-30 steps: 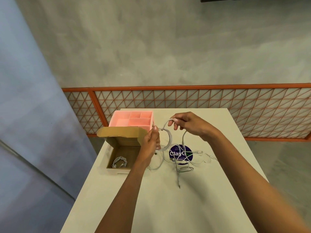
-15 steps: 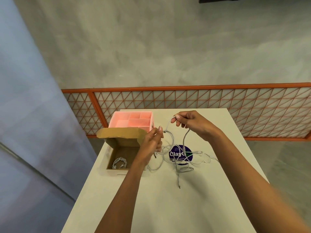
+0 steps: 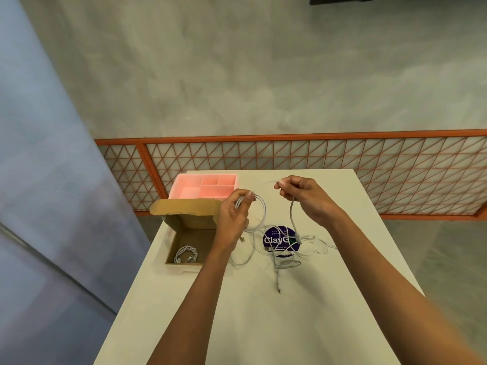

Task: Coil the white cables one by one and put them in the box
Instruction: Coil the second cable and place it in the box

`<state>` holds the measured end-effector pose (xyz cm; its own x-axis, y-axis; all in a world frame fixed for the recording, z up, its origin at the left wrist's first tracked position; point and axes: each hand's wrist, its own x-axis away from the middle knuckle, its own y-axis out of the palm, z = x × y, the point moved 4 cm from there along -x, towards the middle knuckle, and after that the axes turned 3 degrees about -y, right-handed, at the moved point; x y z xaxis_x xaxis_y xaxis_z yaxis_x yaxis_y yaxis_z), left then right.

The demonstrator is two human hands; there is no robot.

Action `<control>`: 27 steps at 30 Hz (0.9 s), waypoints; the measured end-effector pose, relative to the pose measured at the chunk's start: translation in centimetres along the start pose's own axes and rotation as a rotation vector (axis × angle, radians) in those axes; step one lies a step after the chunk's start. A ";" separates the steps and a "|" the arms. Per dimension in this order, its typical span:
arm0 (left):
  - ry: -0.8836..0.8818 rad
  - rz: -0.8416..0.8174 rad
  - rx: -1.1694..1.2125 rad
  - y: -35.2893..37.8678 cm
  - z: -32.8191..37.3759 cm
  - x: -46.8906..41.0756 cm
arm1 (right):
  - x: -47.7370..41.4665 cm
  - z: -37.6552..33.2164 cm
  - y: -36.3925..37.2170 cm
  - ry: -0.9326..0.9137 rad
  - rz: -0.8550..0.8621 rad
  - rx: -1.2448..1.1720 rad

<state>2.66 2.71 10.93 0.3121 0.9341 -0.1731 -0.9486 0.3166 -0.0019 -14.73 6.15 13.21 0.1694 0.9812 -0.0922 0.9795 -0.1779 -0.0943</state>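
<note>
My left hand (image 3: pixel 233 218) grips a loop of white cable (image 3: pixel 259 214) above the table, just right of the open cardboard box (image 3: pixel 184 231). My right hand (image 3: pixel 305 197) pinches the same cable further along, its free length (image 3: pixel 292 219) hanging down toward the table. One coiled white cable (image 3: pixel 185 254) lies inside the box. A tangle of loose white and grey cables (image 3: pixel 287 259) lies on the white table (image 3: pixel 263 320) under and between my hands.
A pink compartment tray (image 3: pixel 205 187) stands behind the box at the table's far left. A round purple sticker (image 3: pixel 279 239) lies under the loose cables. An orange lattice railing (image 3: pixel 290 154) runs behind the table; floor drops off on both sides.
My hands have moved apart: the right hand pulled the cable to the right and up, while the left hand keeps its loop, which now hangs wider.
</note>
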 end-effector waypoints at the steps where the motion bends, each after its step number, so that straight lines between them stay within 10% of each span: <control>1: 0.012 0.035 -0.004 -0.3 0.0 -0.2 | 0.1 0.6 -0.1 0.000 -0.023 0.022; 7: 0.025 0.042 -0.081 -0.5 -0.6 -0.3 | 0.0 3.4 -0.4 0.025 -0.008 0.272; 27: -0.042 -0.081 -0.030 0.8 -0.3 0.2 | -0.1 2.8 2.3 0.244 0.206 -0.396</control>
<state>1.93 3.14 10.56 0.3890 0.9120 -0.1300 -0.9212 0.3866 -0.0440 -12.83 5.39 10.19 0.3372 0.9260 0.1695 0.8815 -0.3738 0.2886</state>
